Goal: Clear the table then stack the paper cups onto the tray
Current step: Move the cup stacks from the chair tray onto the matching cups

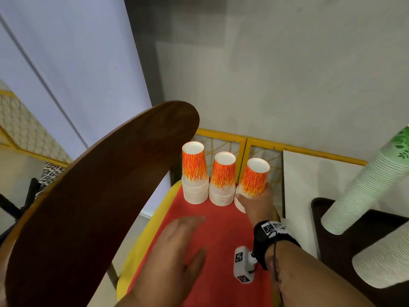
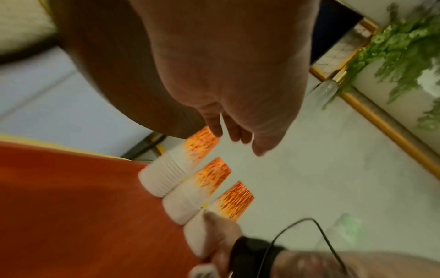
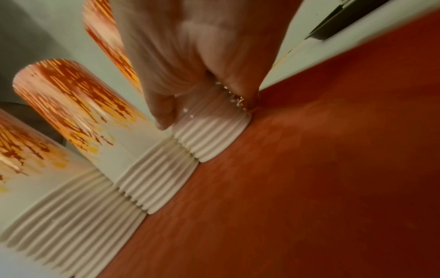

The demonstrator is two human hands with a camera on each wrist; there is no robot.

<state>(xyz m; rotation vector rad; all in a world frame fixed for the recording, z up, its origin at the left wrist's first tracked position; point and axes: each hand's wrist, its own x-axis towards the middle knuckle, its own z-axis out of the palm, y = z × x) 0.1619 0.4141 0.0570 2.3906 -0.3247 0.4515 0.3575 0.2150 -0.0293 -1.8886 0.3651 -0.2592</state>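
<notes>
While your right hand [image 1: 256, 201] grips the rightmost flame-printed cup stack [image 1: 253, 181] low at its ribbed rims, probably to seat it against its neighbour, your left hand [image 1: 174, 247] hovers slack and empty over the red tray [image 1: 221, 229]. All three stacks stand in a row at the tray's far edge, mouths down, long axes upright.

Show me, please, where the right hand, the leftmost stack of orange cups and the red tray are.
right hand [image 1: 257, 201], head view, back of the hand.
leftmost stack of orange cups [image 1: 194, 171], head view, printed side of its top cup.
red tray [image 1: 223, 238], head view, bare surface.
</notes>
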